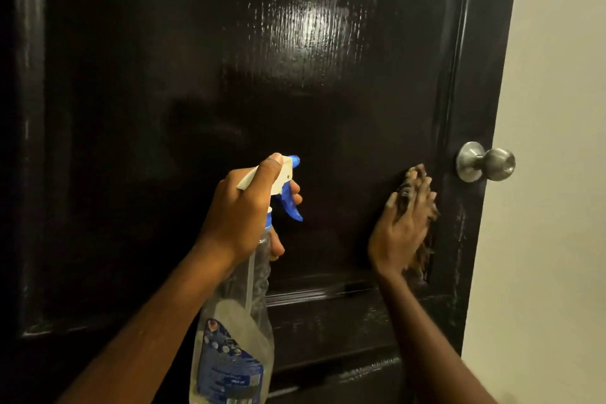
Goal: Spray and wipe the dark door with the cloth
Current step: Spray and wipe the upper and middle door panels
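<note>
The dark glossy door (196, 75) fills most of the view, with a wet shiny patch high on its panel. My left hand (242, 210) grips the neck of a clear spray bottle (236, 338) with a white and blue trigger head, nozzle pointing at the door. My right hand (403, 226) lies flat with straight fingers, pressing a brown patterned cloth (423, 252) against the panel near its right edge. The cloth shows only around the fingers and the edge of the palm.
A round metal doorknob (487, 161) sticks out at the door's right edge, just up and right of my right hand. A pale wall (557, 108) runs along the right. A raised moulding (328, 292) crosses the door below my hands.
</note>
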